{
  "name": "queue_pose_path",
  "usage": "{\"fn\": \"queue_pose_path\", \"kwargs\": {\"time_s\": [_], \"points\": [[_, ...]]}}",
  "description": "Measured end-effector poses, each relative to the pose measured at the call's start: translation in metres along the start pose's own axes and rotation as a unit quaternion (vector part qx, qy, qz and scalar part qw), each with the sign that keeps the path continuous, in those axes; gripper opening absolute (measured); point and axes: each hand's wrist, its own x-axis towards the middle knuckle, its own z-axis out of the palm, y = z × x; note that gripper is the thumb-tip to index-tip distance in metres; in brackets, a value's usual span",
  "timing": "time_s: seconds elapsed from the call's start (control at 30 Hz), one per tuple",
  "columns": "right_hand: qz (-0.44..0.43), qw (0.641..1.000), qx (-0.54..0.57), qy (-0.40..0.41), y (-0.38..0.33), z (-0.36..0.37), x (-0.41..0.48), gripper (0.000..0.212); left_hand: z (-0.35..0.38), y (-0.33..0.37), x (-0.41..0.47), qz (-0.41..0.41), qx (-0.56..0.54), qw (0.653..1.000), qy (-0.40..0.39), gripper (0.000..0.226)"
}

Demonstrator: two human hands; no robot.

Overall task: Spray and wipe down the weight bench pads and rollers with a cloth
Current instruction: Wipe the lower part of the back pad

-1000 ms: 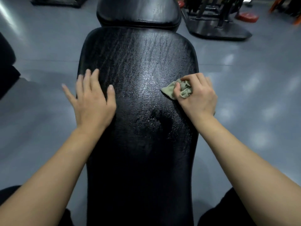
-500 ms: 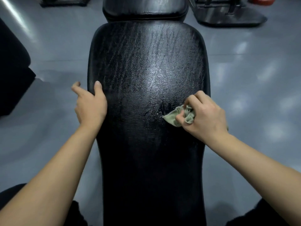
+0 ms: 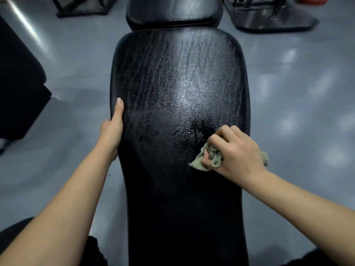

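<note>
- the long pad (image 3: pixel 178 73) is black vinyl, creased and cracked. it is wide with rounded corners at the far end, narrows toward the near end, and shines wet in the middle.
- a darker wet patch (image 3: pixel 194 129) sits just far-left of the right grip (image 3: pixel 238 150).
- a short pad (image 3: pixel 172 10), also black with a stitched seam, lies just beyond the long pad's far end.
- the right grip is closed round a crumpled grey-green cloth (image 3: pixel 199 162), soft and bunched, pressed on the pad's right side. the cloth sticks out to the grip's left under the fingertips, and a corner shows at its right.
- the left grip (image 3: pixel 111 131) clasps the pad's left edge, thumb flat on top, fingers hidden beneath the rim, well apart from the cloth.
- a glossy grey floor (image 3: pixel 297 93) lies all round.
</note>
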Motion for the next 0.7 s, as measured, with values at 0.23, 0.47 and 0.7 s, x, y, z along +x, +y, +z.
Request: {"fn": "queue_pose_path", "kwargs": {"time_s": [0.23, 0.47, 0.7], "points": [[0.101, 0.993, -0.034, 0.045, 0.021, 0.01, 0.063, 0.028, 0.002, -0.001, -0.003, 0.019, 0.028, 0.999, 0.029, 0.108], [0.099, 0.994, -0.034, 0.035, 0.017, 0.005, 0.047, 0.031, 0.002, 0.009, -0.019, 0.014, 0.022, 1.0, 0.013, 0.102], [0.067, 0.997, 0.007, -0.028, -0.008, -0.011, -0.012, 0.028, 0.006, 0.007, -0.02, 0.022, -0.002, 1.0, 0.022, 0.096]]}}
